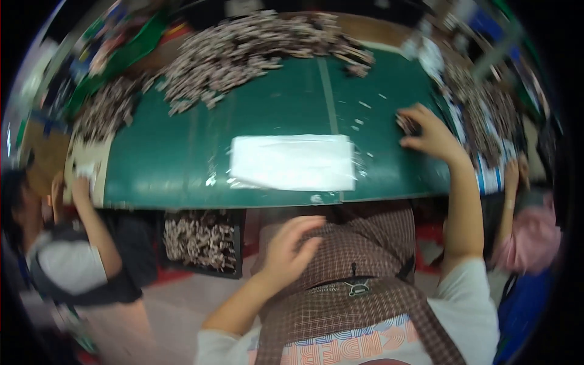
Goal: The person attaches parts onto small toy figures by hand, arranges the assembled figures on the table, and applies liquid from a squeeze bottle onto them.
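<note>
My right hand [433, 132] is over the right part of the green table [280, 112]. Its fingers curl around a small clump of brown-and-pale pieces [407, 125]; their exact kind is blurred. In front of my checked apron, below the table's near edge, my left hand [293, 246] hovers with fingers apart and nothing in it. A white plastic sheet or flat bag [292, 162] lies at the table's near middle. Along the far side spreads a large heap of similar small, elongated brown-and-pale pieces [237, 52].
A black crate [237, 243] of similar pieces stands below the table, left of me. Smaller heaps lie at the left [106, 109] and right [480, 109]. Co-workers' hands are at both ends. Several white scraps [365, 104] dot the table.
</note>
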Motion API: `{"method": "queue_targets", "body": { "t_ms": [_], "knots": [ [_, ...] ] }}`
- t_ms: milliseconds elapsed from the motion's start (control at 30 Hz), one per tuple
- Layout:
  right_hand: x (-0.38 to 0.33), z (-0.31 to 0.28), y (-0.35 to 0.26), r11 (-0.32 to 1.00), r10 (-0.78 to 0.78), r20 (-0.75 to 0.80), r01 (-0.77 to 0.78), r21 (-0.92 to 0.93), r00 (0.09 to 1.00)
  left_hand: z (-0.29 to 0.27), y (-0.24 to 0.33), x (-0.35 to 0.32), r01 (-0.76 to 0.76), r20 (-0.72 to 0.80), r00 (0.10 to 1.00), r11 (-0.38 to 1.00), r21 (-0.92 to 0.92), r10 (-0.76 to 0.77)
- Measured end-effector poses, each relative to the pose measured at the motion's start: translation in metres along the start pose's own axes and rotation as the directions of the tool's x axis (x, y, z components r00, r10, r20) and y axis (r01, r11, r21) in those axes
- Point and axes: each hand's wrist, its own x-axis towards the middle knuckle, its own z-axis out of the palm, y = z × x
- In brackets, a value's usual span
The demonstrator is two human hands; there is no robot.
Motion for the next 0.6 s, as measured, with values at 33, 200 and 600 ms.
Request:
{"method": "queue_targets", "body": {
  "t_ms": [33, 200, 600],
  "knots": [
    [-0.003, 0.005, -0.007, 0.995, 0.058, 0.001, -0.058, 0.079, 0.998, 0.009, 0.006, 0.012, 0.03, 0.071, 0.997, 0.983, -0.181, -0.017],
    [-0.02, 0.02, -0.13, 0.908, -0.221, 0.072, 0.179, 0.378, 0.973, 0.043, 0.021, 0.026, 0.211, 0.166, 0.977, 0.499, -0.841, -0.132],
    [0.207, 0.111, -0.203, 0.684, -0.699, -0.096, 0.624, -0.377, 0.708, -0.025, 0.012, -0.028, 0.372, 0.187, 0.856, 0.321, -0.871, -0.483]
  ]
}}
